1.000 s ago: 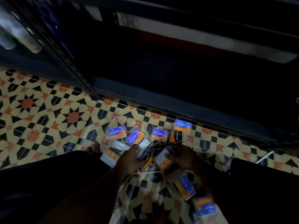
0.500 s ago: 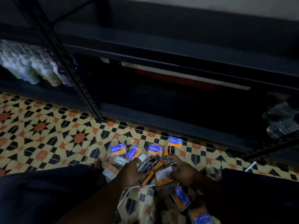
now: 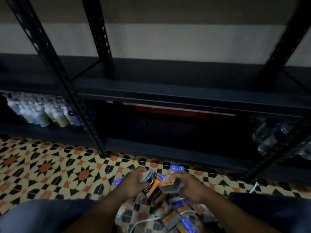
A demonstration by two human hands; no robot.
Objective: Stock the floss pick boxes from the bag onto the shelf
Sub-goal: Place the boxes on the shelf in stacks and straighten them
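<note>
My left hand (image 3: 132,184) grips black-and-orange charcoal floss pick boxes (image 3: 151,186) low in the middle of the view. My right hand (image 3: 188,185) holds another orange-and-dark floss pick box (image 3: 170,184) right beside them. Both hands are lifted a little above the tiled floor. Several blue-and-orange floss pick boxes (image 3: 178,214) lie scattered on the floor beneath and behind the hands, one labelled Round (image 3: 175,168) near the shelf foot. The dark metal shelf (image 3: 168,91) stands directly ahead, its middle board bare. I cannot make out the bag.
Small bottles (image 3: 43,113) fill the lower shelf at the left. Clear water bottles (image 3: 276,137) lie on the lower shelf at the right. Slotted black uprights (image 3: 67,91) frame the shelf bays. A white cable (image 3: 144,221) runs across the patterned tile floor (image 3: 42,169) between my knees.
The view has tilted upward, bringing the middle shelf board into sight. Both hands have risen off the pile, each carrying floss pick boxes.
</note>
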